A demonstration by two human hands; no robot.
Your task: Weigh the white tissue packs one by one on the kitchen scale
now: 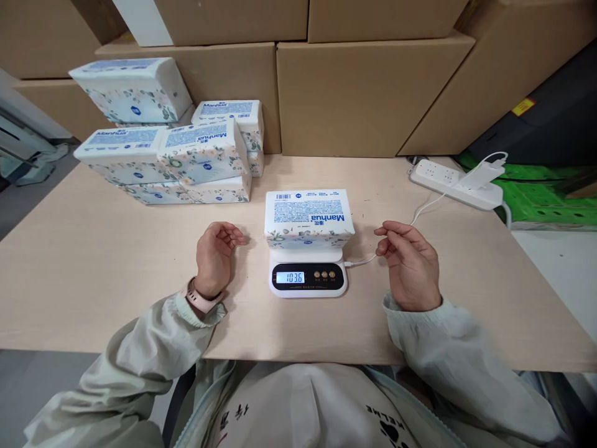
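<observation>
A tissue pack (305,214) with a white and blue floral wrapper, marked "Manhua", lies on a white kitchen scale (308,255). The lit display (290,277) appears to read 103.6. To the left of the scale, my left hand (217,255) rests on its side on the table, fingers loosely curled and nothing in them. My right hand (410,261) hovers or rests right of the scale, its fingers bent and a little apart. A thin white cable (359,263) runs from the scale's side and passes behind the right fingers. Neither hand touches the pack.
Several similar tissue packs (205,152) are stacked at the back left of the wooden table (116,267). Cardboard boxes (354,99) form a wall behind. At the back right lies a white power strip (454,183) with a charger plugged in, beside a green crate (550,199).
</observation>
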